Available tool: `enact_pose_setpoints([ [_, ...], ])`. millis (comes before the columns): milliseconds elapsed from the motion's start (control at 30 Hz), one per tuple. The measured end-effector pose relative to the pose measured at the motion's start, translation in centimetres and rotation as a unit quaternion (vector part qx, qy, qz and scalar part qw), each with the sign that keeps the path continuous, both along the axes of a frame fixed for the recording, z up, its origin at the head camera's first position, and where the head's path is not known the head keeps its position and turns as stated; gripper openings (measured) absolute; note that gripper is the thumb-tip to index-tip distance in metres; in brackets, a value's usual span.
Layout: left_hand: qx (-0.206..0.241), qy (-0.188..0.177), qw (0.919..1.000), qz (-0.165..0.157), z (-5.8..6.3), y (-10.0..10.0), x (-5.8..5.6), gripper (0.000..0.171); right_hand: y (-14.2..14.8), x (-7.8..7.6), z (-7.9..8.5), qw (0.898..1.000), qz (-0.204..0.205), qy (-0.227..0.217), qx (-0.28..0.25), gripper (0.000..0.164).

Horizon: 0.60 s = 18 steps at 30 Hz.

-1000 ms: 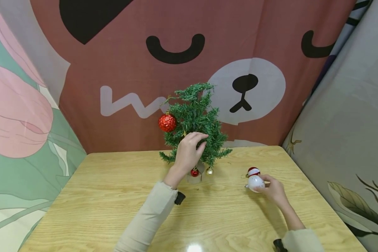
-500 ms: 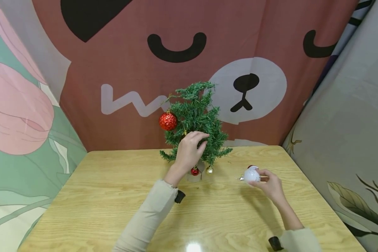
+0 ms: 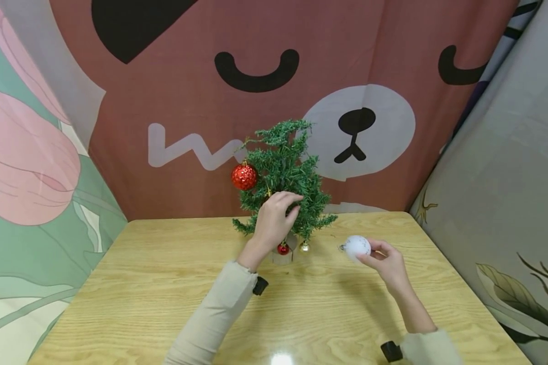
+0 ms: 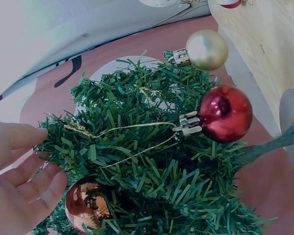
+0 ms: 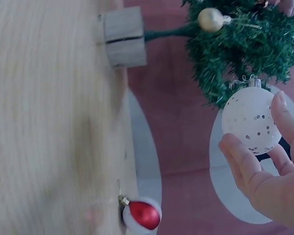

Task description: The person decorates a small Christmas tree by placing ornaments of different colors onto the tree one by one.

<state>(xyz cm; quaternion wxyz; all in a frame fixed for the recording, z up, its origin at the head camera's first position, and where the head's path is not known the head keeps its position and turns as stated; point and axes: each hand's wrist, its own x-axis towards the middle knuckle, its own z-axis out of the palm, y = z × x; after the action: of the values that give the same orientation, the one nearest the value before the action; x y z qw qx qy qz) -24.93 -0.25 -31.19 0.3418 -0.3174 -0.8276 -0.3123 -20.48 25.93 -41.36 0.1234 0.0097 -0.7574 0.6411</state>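
Observation:
My right hand [image 3: 390, 261] holds a white bauble [image 3: 357, 247] with silver specks above the table, right of the small green Christmas tree [image 3: 285, 172]. Fingers and thumb cup it in the right wrist view, its metal cap towards the tree. My left hand [image 3: 276, 218] is at the front of the tree, its loosely bent fingers touching a branch tip [image 4: 54, 134] in the left wrist view. Close by hang a shiny red bauble [image 4: 226, 113], a pale gold one [image 4: 207, 50] and a copper-coloured one [image 4: 87, 203]. A larger glittery red bauble [image 3: 244, 176] hangs at the tree's left.
The wooden table [image 3: 164, 284] bears the tree on its grey base [image 5: 125, 39]. A red-and-white ornament [image 5: 143, 215] lies on the table, hidden in the head view. Behind stands a reddish-brown curtain [image 3: 178, 101] with a cartoon print; printed cloths hang at both sides.
My right hand has lifted the white bauble off the table, away from the red-and-white ornament, and moved it left towards the tree. My left hand has stayed in place.

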Motion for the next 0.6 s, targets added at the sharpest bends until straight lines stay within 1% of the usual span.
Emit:
enact_pose_setpoints([
  [67,-0.001,0.000,1.0000,0.001,0.0,0.0,0.0,0.019,-0.4,0.1,0.2,0.999,0.011,0.009,-0.040,0.029],
  [133,0.000,0.000,1.0000,0.002,0.0,0.0,0.0,0.019,-0.8,0.2,0.5,0.996,0.025,0.021,-0.087,0.025],
  [267,-0.001,0.003,1.0000,0.000,-0.1,-0.1,0.0,0.020,-1.8,0.4,0.9,0.983,0.057,0.048,-0.167,0.032],
  [400,-0.001,0.004,1.0000,-0.002,-0.1,-0.1,0.1,0.020,-2.8,0.5,1.3,0.973,0.075,0.070,-0.206,0.038],
  [467,-0.001,0.003,1.0000,0.000,-0.1,-0.1,0.1,0.020,-3.2,0.4,1.5,0.970,0.078,0.076,-0.218,0.039],
  [600,-0.002,0.002,1.0000,0.002,-0.1,-0.1,0.1,0.020,-4.1,0.4,1.9,0.967,0.081,0.080,-0.227,0.041],
])
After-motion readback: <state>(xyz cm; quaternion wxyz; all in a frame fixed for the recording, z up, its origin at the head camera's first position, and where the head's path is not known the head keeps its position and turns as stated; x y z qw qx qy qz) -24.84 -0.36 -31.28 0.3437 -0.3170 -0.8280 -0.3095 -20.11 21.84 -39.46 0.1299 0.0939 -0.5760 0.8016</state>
